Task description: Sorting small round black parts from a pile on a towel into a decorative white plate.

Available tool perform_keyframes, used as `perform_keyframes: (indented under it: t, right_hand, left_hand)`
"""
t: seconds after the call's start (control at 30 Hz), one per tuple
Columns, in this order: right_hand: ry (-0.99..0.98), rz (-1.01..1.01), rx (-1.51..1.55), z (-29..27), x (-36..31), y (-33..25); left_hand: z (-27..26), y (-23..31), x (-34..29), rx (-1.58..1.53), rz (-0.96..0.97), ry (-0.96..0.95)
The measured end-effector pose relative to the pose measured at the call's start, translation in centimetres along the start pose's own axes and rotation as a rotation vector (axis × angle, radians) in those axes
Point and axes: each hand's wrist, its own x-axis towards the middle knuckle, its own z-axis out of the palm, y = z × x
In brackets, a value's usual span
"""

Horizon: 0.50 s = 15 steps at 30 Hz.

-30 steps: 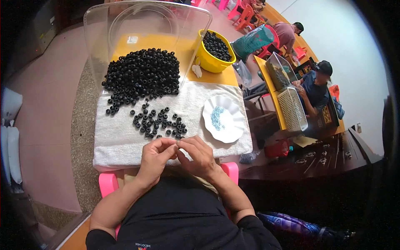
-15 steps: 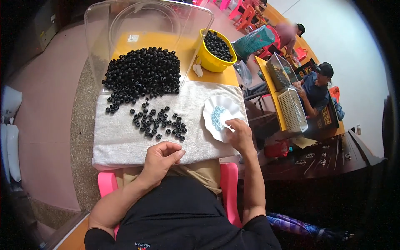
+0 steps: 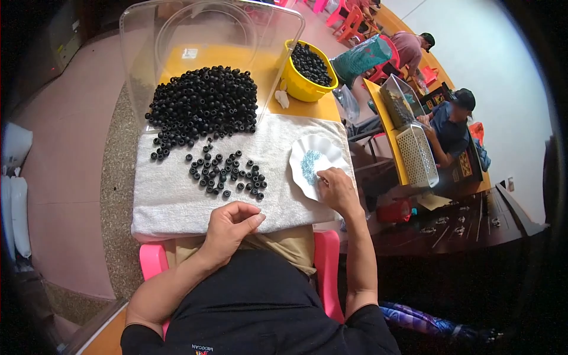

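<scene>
My left hand (image 3: 228, 232) rests low over the front of a white towel (image 3: 160, 201). Its thumb and forefinger are pressed together, and anything between them is too small to make out. To the right, my right hand (image 3: 339, 192) reaches over a white scalloped dish (image 3: 299, 152). Its fingers are closed and point down at the dish, touching or close to the small pale blue pieces (image 3: 309, 167) inside; their tips are partly hidden. Ahead of my left hand lie several loose black beads (image 3: 222, 171), round with holes through them.
A big heap of black beads (image 3: 204, 103) spills from a clear plastic bin (image 3: 133, 65) onto the towel. Behind the dish stands a yellow bucket (image 3: 302, 89) of black pieces. At right, a person (image 3: 449, 127) sits by a table with a white perforated basket (image 3: 417, 157).
My right hand has lowered toward the blue pieces, and its fingers have drawn together. My left hand has hardly moved. The loose beads lie as before.
</scene>
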Motion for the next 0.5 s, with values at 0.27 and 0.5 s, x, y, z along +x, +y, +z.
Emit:
perform_keyframes:
  t: [0.27,0.5]
  right_hand:
    - [0.041,-0.056,0.036,-0.3,-0.6,-0.9]
    - [0.072,-0.031,0.028,-0.6,-0.8,-1.3]
  left_hand:
    - [0.1,0.0,0.0,-0.009,-0.001,0.001]
    - [0.2,-0.1,-0.1,-0.009,-0.004,0.005]
